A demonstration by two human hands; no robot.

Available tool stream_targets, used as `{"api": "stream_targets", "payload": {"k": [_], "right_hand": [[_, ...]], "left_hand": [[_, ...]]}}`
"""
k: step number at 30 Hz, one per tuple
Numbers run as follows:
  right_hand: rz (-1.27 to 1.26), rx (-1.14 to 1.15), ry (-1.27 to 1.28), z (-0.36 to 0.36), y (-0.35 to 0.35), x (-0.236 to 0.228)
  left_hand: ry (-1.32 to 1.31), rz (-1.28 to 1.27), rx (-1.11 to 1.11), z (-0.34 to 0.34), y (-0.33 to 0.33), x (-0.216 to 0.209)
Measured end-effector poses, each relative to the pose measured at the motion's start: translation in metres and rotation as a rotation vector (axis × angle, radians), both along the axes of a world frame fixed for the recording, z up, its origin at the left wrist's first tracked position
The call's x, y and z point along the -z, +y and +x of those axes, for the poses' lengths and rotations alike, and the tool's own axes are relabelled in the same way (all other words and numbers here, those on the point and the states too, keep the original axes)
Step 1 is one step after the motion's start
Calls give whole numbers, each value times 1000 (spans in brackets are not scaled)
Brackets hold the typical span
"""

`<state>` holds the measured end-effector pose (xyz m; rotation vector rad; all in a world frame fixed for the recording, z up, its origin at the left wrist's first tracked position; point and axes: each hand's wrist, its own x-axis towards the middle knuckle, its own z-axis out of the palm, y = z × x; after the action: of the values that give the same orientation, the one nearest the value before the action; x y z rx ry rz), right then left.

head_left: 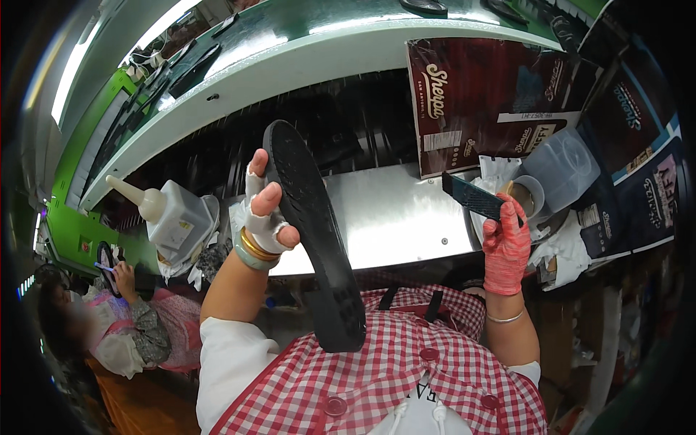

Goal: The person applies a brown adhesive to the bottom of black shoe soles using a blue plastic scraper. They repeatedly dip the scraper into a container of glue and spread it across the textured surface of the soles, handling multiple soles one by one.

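A long black shoe sole (312, 217) stands tilted in front of me, its lower end close to my checked apron. My left hand (264, 210), in a white glove with bare fingertips, grips it by its left side; part of that grip is hidden behind the sole. In a red-and-white knit glove, my right hand (505, 250) pinches a dark, flat brush (475, 197), its end pointing left. Just beyond the right fingers stands a small translucent cup (528, 194). The brush and the sole are apart.
A white squeeze bottle (174, 217) with a long nozzle lies tilted at left. Brown cardboard (486, 94) and a clear plastic container (562, 170) stand at right. A metal work surface (391, 217) spans the middle, before a green conveyor (319, 36). Another person (138, 319) works at far left.
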<state>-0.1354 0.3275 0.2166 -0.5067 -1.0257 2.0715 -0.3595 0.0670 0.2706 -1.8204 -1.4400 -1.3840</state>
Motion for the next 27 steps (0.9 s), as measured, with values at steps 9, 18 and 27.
{"api": "stream_targets", "payload": {"k": [9,18,27], "right_hand": [[-96,149,-87,-13,0,3],[-57,71,-61,-19,-18,-15],[12,140,-233,8,8,14]], "left_hand": [[-1075,38,519,43,14,-41],[-1574,244,360,-102,78,-126],[77,-318,-1643,-268,-46,-120]]}}
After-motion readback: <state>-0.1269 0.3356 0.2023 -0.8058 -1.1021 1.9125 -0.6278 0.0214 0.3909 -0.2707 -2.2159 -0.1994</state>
